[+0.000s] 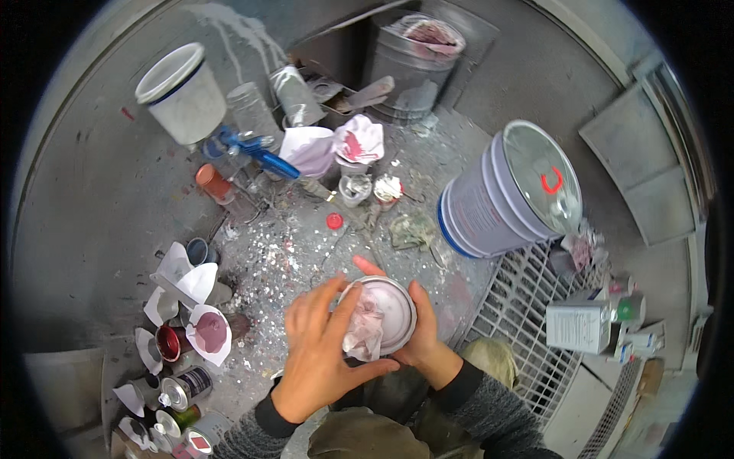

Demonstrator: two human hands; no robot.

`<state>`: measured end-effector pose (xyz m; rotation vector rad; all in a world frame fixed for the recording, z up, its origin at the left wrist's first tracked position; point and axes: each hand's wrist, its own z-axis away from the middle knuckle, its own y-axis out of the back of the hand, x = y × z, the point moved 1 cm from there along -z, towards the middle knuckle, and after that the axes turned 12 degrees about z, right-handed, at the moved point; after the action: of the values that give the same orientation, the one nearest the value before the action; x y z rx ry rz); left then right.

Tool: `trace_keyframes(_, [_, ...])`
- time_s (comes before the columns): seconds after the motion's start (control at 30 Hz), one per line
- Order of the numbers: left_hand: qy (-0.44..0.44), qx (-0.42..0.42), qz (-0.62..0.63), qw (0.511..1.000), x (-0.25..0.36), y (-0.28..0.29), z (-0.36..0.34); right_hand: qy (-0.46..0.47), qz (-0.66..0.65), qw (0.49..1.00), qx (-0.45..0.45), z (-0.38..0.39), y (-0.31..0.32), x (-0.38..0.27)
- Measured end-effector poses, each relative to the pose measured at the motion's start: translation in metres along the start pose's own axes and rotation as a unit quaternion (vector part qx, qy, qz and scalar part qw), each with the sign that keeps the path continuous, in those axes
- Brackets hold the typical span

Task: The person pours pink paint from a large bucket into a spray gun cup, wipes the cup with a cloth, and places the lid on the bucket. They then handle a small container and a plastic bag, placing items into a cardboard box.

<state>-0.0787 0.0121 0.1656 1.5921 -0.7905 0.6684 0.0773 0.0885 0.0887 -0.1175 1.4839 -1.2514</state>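
Observation:
In front of my body I hold a round can [399, 310] with a metal rim and a pale pinkish-white top; whether that is a lid or its inside I cannot tell. My right hand [427, 336] is wrapped round the can's right side and underneath, with fingertips showing past the far rim. A crumpled, pink-stained wipe [364, 329] lies against the left part of the top. My left hand [315, 344] presses this wipe onto the rim with its fingers, the thumb stretched along the near edge.
Paint-spattered floor [267, 268] surrounds me. On the left stand paper-lined cups [210, 333] and several cans [187, 386]. Ahead are a blue spray gun [264, 155], a white bucket [183, 96] and a waste bin [417, 73]. To the right are a large pail [497, 191] and a floor grate [508, 306].

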Motion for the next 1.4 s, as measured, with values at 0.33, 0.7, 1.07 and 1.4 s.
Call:
trace_keyframes(0.33, [-0.087,-0.015,-0.130,0.987,0.056,-0.017,-0.008,0.041,0.042,0.997,-0.041,0.038,0.007,-0.040])
trace_keyframes(0.7, [-0.104,0.026,-0.141,0.984,0.076,-0.038,-0.037,0.091,0.043,0.994,-0.047,0.051,0.011,-0.049])
trace_keyframes(1.07, [-0.157,-0.082,-0.093,0.980,0.096,-0.053,-0.017,0.109,0.016,0.993,-0.030,0.047,0.016,-0.047])
trace_keyframes(1.4, [-0.230,-0.141,-0.226,0.936,0.081,-0.022,-0.041,0.099,0.002,0.995,0.024,0.046,0.008,-0.047])
